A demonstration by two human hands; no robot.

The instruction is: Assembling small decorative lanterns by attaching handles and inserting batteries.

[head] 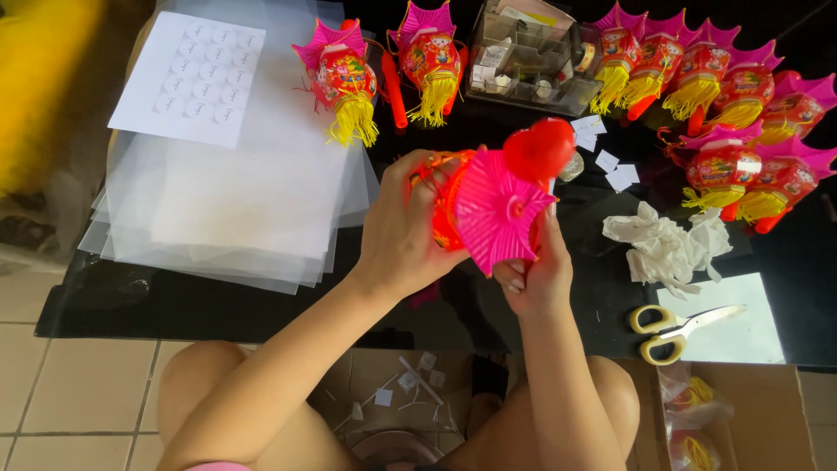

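gripping a pink toy lantern [493, 209] in both hands, left hand [403, 228] wrapped round it, right hand [534, 275] pinching underneath (steadying it above the black table [218, 301])

On the table [218, 301], a stack of clear sheets [244, 209] lies to the left with a sticker sheet [190, 77] on its far left corner, and two lanterns [342, 80] lie just beyond its right edge, beside a compartment box [532, 57] farther right. A row of lanterns [697, 70] fills the far right, with crumpled paper [667, 249] in front of them and scissors [676, 331] nearer still (at the table's near edge). Both hands, left hand [401, 231] and right hand [534, 279], meet around a lantern [493, 205] above the table's middle, and a cardboard box [750, 419] sits below on the right.
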